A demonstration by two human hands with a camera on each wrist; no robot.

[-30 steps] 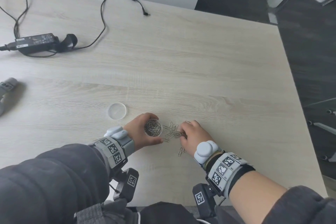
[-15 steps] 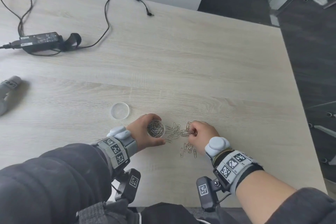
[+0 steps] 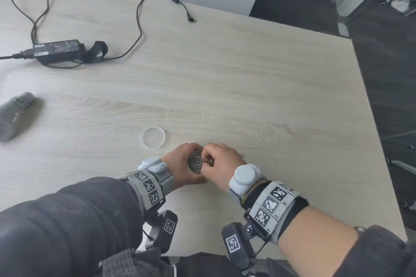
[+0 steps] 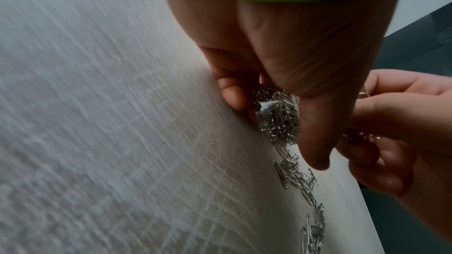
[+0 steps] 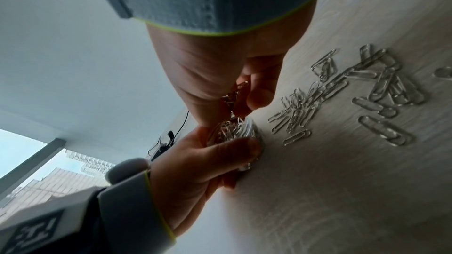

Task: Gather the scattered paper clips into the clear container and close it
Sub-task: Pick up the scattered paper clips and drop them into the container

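A small clear round container [image 3: 195, 165] full of silver paper clips stands on the table near its front edge. My left hand [image 3: 180, 164] is curled round the container [image 4: 276, 119] and holds it upright. Directly over the container's mouth [image 5: 234, 130], my right hand [image 3: 219, 162] pinches a small bunch of paper clips [image 5: 233, 92]. Several loose paper clips [image 5: 342, 92] lie on the wood just right of the container; in the head view my right hand hides most of them. The clear round lid [image 3: 154, 137] lies flat just left of and beyond my left hand.
A black power adapter [image 3: 57, 48] with its cable [image 3: 139, 29] lies at the far left of the light wooden table [image 3: 247, 87]. A grey cylindrical object [image 3: 13, 114] rests at the left edge. The table's right edge drops to dark floor [image 3: 387, 74].
My right hand picked up clips from the pile on the table and moved left over the container. My left hand kept its hold on the container.
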